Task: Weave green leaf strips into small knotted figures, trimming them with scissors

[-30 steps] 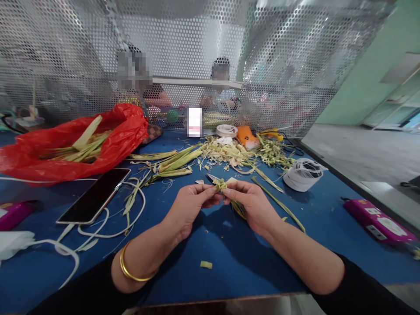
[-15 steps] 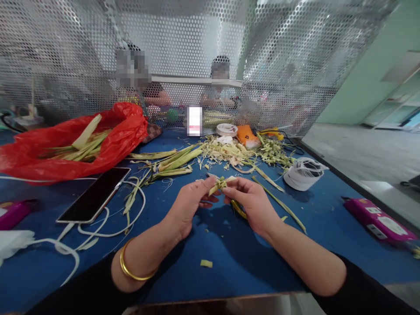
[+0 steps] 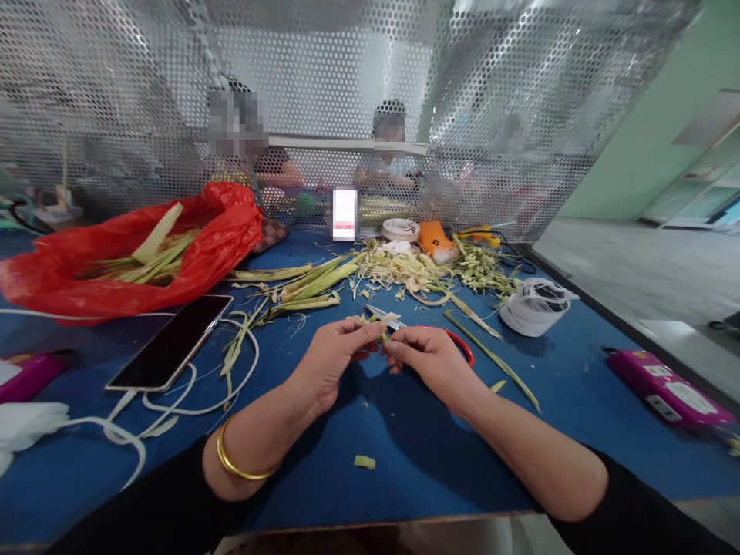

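Shifted slightly leftward since half a second ago, the right hand point(image 3: 432, 356) joins the left hand point(image 3: 329, 360), both pinching a leaf strip point(image 3: 391, 317) near red-handled scissors point(image 3: 467, 351).

Both my arms stretch forward and slant inward, the left forearm point(image 3: 271, 424) and the right forearm point(image 3: 532, 447) bare below black sleeves point(image 3: 150, 497). My left hand point(image 3: 332, 358) and right hand point(image 3: 439, 361) come together in front of me, fingertips just beside each other. My left thumb point(image 3: 367, 334) reaches forward in a pinch; my right thumb point(image 3: 401, 352) presses toward its bent index finger point(image 3: 410, 334).
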A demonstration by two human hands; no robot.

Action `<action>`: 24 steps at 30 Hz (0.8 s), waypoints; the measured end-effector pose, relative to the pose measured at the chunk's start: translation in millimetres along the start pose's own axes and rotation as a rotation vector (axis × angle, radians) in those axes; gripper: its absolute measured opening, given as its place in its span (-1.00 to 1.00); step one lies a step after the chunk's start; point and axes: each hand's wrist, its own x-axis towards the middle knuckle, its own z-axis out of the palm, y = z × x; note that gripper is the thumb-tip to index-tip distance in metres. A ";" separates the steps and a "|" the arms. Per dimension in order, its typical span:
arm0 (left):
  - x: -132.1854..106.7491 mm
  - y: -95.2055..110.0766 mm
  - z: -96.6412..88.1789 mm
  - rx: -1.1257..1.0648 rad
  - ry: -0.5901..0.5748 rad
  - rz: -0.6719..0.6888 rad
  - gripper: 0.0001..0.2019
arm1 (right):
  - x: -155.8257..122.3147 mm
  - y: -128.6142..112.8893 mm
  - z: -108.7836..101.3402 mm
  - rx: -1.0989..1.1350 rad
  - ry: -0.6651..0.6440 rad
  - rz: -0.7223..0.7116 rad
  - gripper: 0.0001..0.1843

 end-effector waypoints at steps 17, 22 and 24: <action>2.1 1.6 -4.2 -0.043 0.246 0.136 -0.61 | -3.7 -0.2 -9.0 -0.627 0.325 -0.478 -0.77; -3.1 3.2 -1.5 -0.140 0.037 -0.026 -0.59 | -7.3 -4.8 -10.3 -1.149 0.341 -0.832 -0.75; -3.5 4.1 -2.4 -0.156 -0.020 -0.028 -0.65 | -8.7 -6.7 -9.4 -1.168 0.255 -0.810 -0.74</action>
